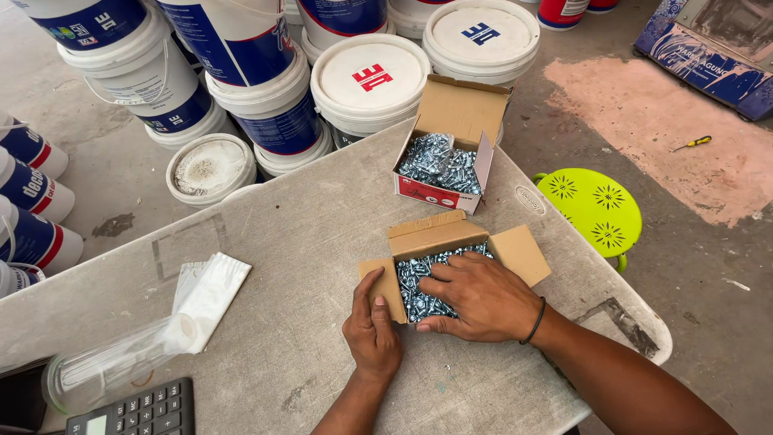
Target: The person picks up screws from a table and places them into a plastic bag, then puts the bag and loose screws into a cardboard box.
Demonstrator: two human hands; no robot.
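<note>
1. Two open cardboard boxes of screws: near (439, 266), far (447, 157).
2. Two hands: left (372, 330), right (483, 294).
3. One green stool (596, 205).
4. One calculator (141, 412).
5. One screwdriver (692, 143).

The scene is bright and evenly lit by soft daylight, with no harsh glare anywhere. Shadows are faint and short: a thin dark edge lies under the right hand (475, 294) and under the left hand (372, 329) on the grey counter (306, 242). Just beyond the hands, the screws (439, 161) in the far open box glint with small highlights (the only real sparkle in view). Focus is sharp around the hands. The wide lens bends the buckets (266, 89) well beyond the left hand, which lean outward towards the frame's edges. No motion blur shows.
</note>
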